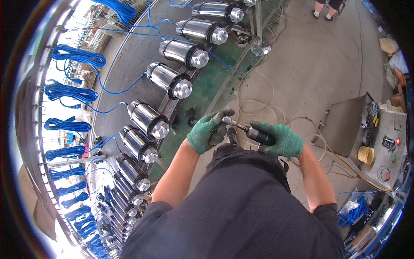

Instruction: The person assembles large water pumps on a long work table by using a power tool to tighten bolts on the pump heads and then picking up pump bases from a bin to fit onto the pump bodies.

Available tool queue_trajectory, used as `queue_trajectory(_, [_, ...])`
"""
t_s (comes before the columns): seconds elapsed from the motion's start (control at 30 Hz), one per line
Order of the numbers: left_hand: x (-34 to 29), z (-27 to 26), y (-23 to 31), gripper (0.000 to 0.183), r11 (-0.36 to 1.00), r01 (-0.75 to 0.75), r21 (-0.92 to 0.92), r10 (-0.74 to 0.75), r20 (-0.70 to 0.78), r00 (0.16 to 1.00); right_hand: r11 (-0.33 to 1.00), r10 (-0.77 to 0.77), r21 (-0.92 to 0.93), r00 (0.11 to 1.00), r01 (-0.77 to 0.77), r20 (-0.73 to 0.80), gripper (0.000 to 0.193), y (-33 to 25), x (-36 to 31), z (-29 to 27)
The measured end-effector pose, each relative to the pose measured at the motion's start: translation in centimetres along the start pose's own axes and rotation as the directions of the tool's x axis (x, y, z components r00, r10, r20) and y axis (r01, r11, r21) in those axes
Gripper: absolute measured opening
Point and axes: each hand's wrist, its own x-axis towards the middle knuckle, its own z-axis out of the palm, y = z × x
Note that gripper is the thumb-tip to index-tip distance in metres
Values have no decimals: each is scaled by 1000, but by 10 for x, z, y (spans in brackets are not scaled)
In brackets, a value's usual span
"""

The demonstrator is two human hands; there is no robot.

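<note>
Both my hands wear green gloves with dark fingers. My right hand is wrapped round the dark body of a power screwdriver, which lies level in front of my waist and points left. Its metal shaft ends in a bright socket. My left hand pinches this socket end between thumb and fingers. Whether a small fastener sits in the socket is hidden. To the left, the nearest of the shiny metal cylinders, a motor-like unit, lies on its side with a silver end cap toward me.
A curved bench carries a row of such cylinders, each with blue cable. Coiled blue cables hang along a rail at left. Pale hoses trail over the floor. At right stand a metal cabinet and a yellow tub. Another person's legs show far off.
</note>
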Motion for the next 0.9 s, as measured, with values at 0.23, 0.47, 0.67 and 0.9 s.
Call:
queue_trajectory(0.23, [10, 17, -29, 53, 980, 10, -198, 13, 116, 993, 998, -59, -2, 997, 59, 52, 83, 11, -21, -24])
queue_trajectory(0.47, [16, 24, -51, 49, 981, -65, -185, 98, 171, 980, 976, -125, 190, 987, 105, 98, 83, 28, -37, -33])
queue_trajectory(0.67, [20, 39, -46, 44, 990, -37, -139, 46, 65, 997, 991, -128, 56, 988, 123, 90, 84, 35, -40, -41])
queue_trajectory(0.9, [38, 30, -36, 44, 941, 94, -324, -43, 162, 986, 995, -101, -3, 994, 102, 45, 82, 34, -24, -47])
